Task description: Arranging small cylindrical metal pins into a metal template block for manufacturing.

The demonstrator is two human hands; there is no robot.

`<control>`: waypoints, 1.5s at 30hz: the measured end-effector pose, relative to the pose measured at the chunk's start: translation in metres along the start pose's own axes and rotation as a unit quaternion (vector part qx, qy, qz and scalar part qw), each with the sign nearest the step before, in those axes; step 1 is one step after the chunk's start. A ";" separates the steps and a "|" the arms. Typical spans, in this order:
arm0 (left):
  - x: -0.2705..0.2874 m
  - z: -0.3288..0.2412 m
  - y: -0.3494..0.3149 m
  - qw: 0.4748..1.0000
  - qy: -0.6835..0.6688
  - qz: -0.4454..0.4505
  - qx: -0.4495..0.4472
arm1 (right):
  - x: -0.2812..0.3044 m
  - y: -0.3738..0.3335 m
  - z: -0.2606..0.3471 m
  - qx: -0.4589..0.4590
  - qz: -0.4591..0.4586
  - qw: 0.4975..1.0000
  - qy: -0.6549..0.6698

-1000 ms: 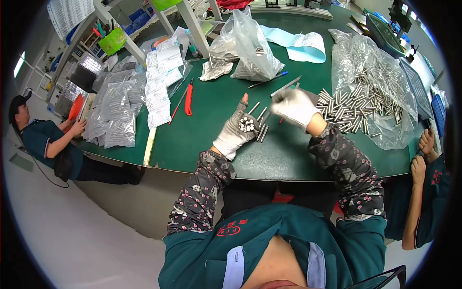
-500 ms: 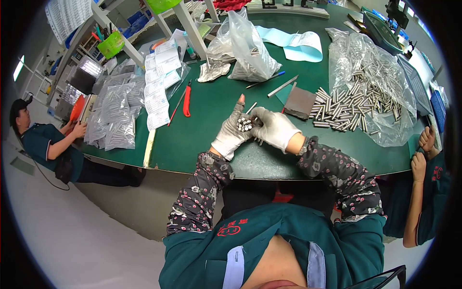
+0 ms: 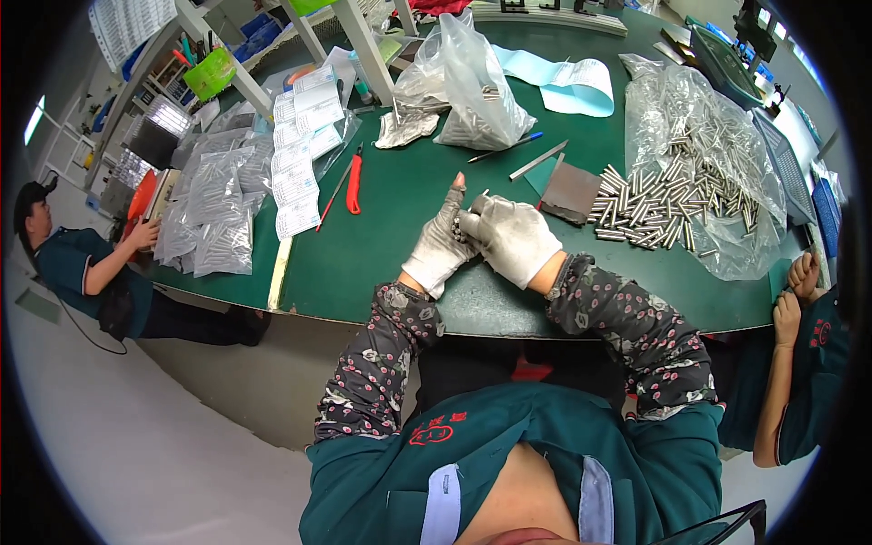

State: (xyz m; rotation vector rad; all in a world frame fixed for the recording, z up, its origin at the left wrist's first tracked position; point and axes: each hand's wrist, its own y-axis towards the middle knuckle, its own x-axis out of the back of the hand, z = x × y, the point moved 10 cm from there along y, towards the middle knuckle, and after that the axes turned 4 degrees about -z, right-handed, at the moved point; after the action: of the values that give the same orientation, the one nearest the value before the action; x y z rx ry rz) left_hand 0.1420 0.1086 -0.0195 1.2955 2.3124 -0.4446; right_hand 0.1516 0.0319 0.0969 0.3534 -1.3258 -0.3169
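A wide green worktable (image 3: pixel 381 254) fills the view from above. Beyond the fingers and to their right lies a large clear plastic sheet (image 3: pixel 727 136) heaped with short silver metal rods (image 3: pixel 672 204), slim, shiny cylinders of equal length lying loose and crisscrossed. Straight ahead of the fingers, farther off, sits a crumpled clear bag (image 3: pixel 472 91) holding more rods. Ahead and to the left lie stacks of small filled packets (image 3: pixel 213 204) and a column of white paper labels (image 3: pixel 295 173), with a red-handled cutter (image 3: pixel 353 182) between them and the hands. Just right of the fingers is a flat dark brown card (image 3: pixel 570 193).

At the table's near edge 2 gloved hands meet, touching. The left hand (image 3: pixel 440 245), in a grey-white glove with a bare thumb tip pointing up, is curled around a small bundle of rods (image 3: pixel 466 234); only a few dark ends show between the gloves. The right hand (image 3: pixel 513 238), in a white glove, is closed loosely against the bundle's side, fingers bent inward; whether it grips any rod cannot be told.
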 end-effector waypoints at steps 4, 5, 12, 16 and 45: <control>0.007 0.001 -0.007 1.000 -0.026 -0.014 -0.005 | 0.022 0.003 -0.003 -0.018 -0.050 0.998 0.037; -0.004 -0.017 -0.016 0.980 0.153 0.027 -0.120 | 0.040 -0.001 -0.013 -0.063 -0.107 0.986 0.112; -0.015 -0.034 -0.024 0.916 0.374 -0.014 -0.148 | -0.034 -0.052 -0.101 -0.330 0.192 0.912 0.150; -0.011 -0.033 -0.026 0.910 0.381 -0.006 -0.164 | -0.019 -0.038 -0.068 -0.279 0.124 0.943 0.132; -0.025 -0.056 -0.058 0.710 0.609 0.011 -0.354 | -0.056 -0.008 -0.025 -0.207 0.094 0.896 0.382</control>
State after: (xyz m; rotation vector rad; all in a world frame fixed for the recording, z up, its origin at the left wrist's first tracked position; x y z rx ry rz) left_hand 0.0903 0.0883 0.0446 1.2880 2.7977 1.6801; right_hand 0.1642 0.0501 0.0395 -0.0283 -0.4868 -0.2493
